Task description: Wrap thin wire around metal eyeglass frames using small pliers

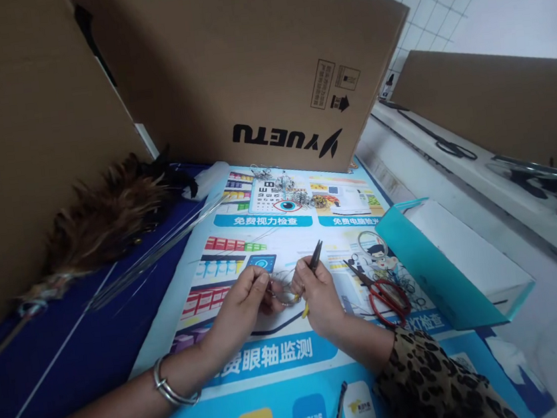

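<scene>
Head-worn view, forward and down, close over poster (296,368).

The wire bit (283,297) near the desk's (74,356) front edge was too tiny to be made out tbh; the pliers (316,256) were mostly hidden by the right hand (321,298).

A dark blue tabletop (73,353) carries a large, glossy printed poster (277,377) in white and light blue, lying flat across its middle. On the bare blue part to the left lie a brown feather duster (103,219) and, just beside it, a bundle of thin, straight metal wires (157,249) that reaches onto the poster's edge. On the poster lie a small heap of tangled wire pieces (286,184) at the far end, red-handled scissors (386,294) on the right, and a shallow teal cardboard tray (432,279) beside them. A brown cardboard box printed YUETU (251,58) stands at the back.
</scene>
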Available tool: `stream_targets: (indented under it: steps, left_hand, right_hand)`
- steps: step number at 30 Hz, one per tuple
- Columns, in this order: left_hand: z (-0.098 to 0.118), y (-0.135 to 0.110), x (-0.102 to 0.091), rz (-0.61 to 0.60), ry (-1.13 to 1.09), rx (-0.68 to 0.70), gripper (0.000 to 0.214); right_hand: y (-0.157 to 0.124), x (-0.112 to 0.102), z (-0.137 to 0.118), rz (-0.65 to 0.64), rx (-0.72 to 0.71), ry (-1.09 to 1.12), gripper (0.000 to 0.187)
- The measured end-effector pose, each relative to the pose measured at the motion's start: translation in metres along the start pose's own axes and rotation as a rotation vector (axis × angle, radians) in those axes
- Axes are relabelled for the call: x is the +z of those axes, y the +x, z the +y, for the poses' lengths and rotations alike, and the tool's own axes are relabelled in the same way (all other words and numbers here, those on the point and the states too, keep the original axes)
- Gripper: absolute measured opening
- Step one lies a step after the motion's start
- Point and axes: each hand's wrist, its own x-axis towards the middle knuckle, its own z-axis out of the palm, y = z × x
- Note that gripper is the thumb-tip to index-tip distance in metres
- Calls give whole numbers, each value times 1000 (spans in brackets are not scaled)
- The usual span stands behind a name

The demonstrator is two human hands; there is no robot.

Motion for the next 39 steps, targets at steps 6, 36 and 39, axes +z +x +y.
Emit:
stream_targets:
  steps: [6, 36, 39]
  left_hand:
    - [2, 6, -14, -37, 56, 6, 21]
    - [45, 17, -51, 110, 255, 105, 20]
    - [49, 18, -53, 173, 242, 137, 20]
  right_hand:
    - [3, -11, -2, 43, -25, -76, 22]
    - [4, -28, -52, -377, -376, -1511, 17]
    - [-9, -19, -41, -545, -460, -1594, 22]
